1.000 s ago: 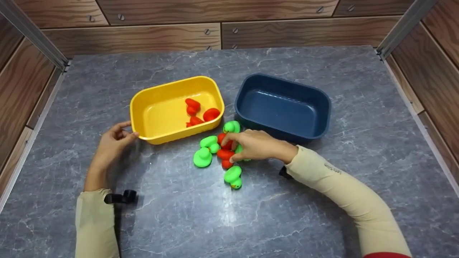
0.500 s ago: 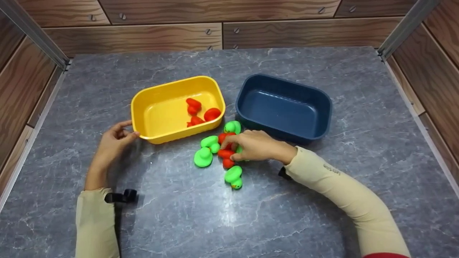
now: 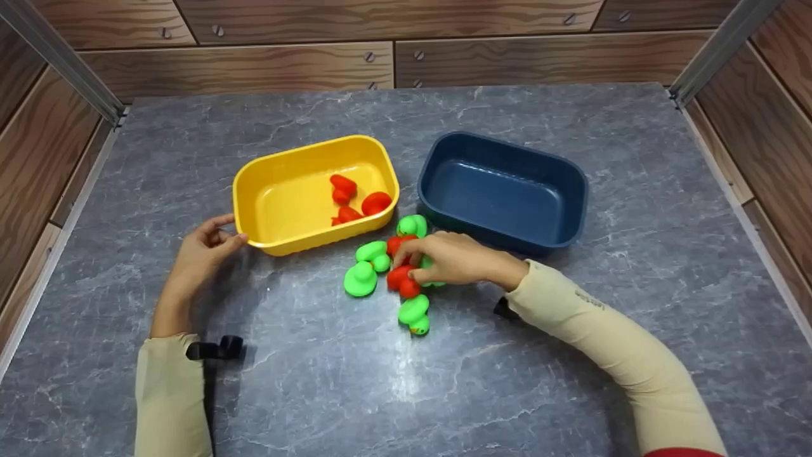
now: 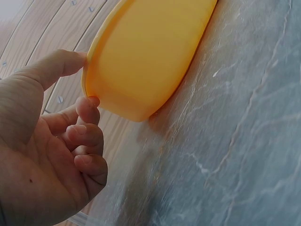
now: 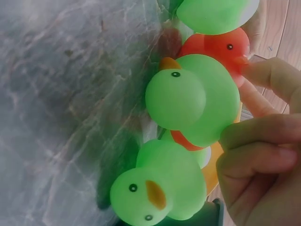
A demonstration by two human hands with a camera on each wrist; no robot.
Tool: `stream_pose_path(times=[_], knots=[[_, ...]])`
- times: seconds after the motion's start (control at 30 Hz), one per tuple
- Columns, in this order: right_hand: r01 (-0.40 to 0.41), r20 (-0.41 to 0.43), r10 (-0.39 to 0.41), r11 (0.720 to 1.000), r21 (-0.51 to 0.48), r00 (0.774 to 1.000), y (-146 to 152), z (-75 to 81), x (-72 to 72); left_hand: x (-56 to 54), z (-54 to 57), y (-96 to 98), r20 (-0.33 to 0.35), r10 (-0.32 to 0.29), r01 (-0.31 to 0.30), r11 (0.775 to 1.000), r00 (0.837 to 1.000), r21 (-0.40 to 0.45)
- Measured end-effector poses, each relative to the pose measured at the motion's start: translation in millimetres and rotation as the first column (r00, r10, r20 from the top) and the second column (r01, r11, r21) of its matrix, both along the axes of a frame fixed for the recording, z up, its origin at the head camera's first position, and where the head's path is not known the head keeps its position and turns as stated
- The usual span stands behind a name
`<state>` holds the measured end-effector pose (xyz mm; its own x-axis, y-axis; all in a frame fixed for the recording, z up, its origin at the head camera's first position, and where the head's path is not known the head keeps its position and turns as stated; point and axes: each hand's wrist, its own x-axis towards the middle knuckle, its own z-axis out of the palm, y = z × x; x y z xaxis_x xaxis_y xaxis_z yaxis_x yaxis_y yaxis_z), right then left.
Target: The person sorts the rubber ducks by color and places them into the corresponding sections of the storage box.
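In the head view, a yellow plastic bin (image 3: 260,162) holds 3 red rubber ducks, one of them a red duck (image 3: 376,203). My left hand (image 3: 200,257) holds its near left corner, thumb and index finger at the rim (image 4: 87,80), other fingers curled. My right hand (image 3: 453,259) is over a cluster of ducks, pinching a red rubber duck (image 3: 404,280) between thumb and index finger. Another red duck (image 3: 398,244) lies just behind, partly hidden by the fingers. In the right wrist view, a green duck (image 5: 211,101) covers part of the pinched red duck (image 5: 211,44).
A dark blue bin (image 3: 501,231) stands right of the yellow one. Around the red ducks lie several green ducks: one at the left (image 3: 360,280), one at the front (image 3: 413,311), one near the bins (image 3: 412,225). Wood-patterned walls (image 3: 235,66) edge the grey marbled table (image 3: 304,393).
The red duck under my right thumb has turned slightly, its head swinging to the right. My right fingers have closed in on it. My left hand stays at the yellow bin.
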<state>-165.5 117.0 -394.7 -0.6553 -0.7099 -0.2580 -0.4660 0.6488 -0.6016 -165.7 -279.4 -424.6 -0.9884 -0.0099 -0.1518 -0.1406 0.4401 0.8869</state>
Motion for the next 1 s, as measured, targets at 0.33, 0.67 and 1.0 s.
stream_pose_path(times=[0.33,0.67,1.0], knots=[[-0.024,0.019,0.025,0.998,-0.05,1.0,4.8,-3.7,-1.6,-0.2,-1.2,-0.7,0.016,0.001,-0.001,1.0,1.0,-0.001],[-0.037,-0.016,0.037,0.999,-0.005,0.999,3.9,0.4,1.6,0.6,-1.2,0.0,0.009,0.001,-0.002,1.0,1.0,0.021],[-0.068,-0.096,0.071,0.997,0.033,0.993,1.0,2.0,2.8,0.1,-1.5,-1.8,0.02,0.002,-0.002,1.0,1.0,0.005]])
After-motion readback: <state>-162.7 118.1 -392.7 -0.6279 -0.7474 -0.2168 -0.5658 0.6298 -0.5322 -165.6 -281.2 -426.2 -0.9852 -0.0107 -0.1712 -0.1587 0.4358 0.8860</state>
